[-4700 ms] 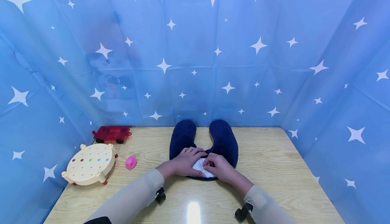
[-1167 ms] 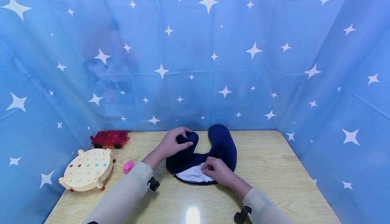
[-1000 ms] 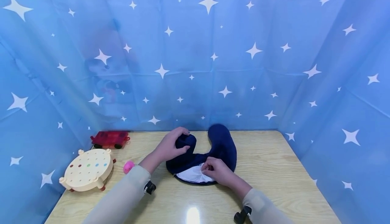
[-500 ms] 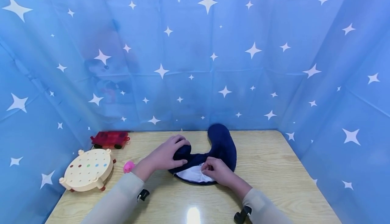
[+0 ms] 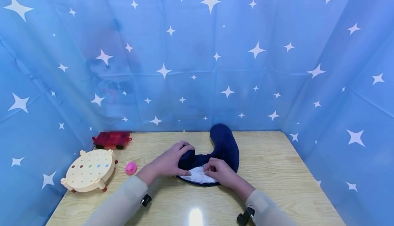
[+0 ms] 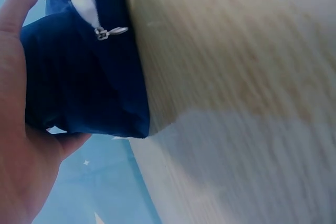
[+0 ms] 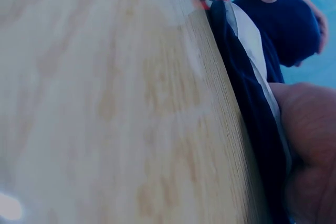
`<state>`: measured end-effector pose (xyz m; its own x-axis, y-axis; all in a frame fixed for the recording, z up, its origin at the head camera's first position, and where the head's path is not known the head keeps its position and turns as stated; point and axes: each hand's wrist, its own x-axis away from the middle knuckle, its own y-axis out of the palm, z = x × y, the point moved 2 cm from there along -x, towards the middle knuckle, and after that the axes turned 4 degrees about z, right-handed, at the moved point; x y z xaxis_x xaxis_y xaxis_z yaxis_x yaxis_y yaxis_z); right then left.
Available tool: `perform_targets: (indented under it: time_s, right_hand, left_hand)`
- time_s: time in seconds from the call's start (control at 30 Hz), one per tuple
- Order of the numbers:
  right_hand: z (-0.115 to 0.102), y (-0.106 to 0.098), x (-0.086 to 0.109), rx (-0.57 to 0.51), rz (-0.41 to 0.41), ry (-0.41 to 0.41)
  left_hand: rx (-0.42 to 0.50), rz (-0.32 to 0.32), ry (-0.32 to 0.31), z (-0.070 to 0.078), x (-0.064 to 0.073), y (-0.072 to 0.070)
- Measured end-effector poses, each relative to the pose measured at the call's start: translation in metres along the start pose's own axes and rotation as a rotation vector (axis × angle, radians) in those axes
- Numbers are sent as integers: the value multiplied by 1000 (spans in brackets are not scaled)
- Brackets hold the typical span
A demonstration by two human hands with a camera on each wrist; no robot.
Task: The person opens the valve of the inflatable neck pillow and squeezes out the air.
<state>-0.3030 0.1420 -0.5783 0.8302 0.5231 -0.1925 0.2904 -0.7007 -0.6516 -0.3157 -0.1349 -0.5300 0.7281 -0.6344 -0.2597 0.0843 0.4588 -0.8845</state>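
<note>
neck pillow point(image 5: 226, 147): looking squishy and light, probably
left hand point(image 5: 167, 161): gripping its bent end, decent spot tbh
right hand point(image 5: 222, 173): pinching the white lining point(image 5: 196, 176)

White glare point(image 5: 195, 217) on near tabletop point(image 5: 221, 205)

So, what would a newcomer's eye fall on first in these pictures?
Probably the starry blue curtain filling the background. Then the curved navy pillow on the table, white fabric showing between the left hand and right hand. The cream dotted stand sits at the table's left.
</note>
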Motion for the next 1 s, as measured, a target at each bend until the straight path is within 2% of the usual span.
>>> perform_targets:
  time_s: [0.2,0.53,1.0]
  right_hand:
    - [-2,-1,0,1,3,-14]
    - [-3,0,0,0,1,4]
    - [-4,-1,1,-8,3,0]
  left_hand:
    - [13,15,8,4,0,3]
    - [-25,2,7,-1,-2,12]
    - [-58,-31,-29,3,-3,17]
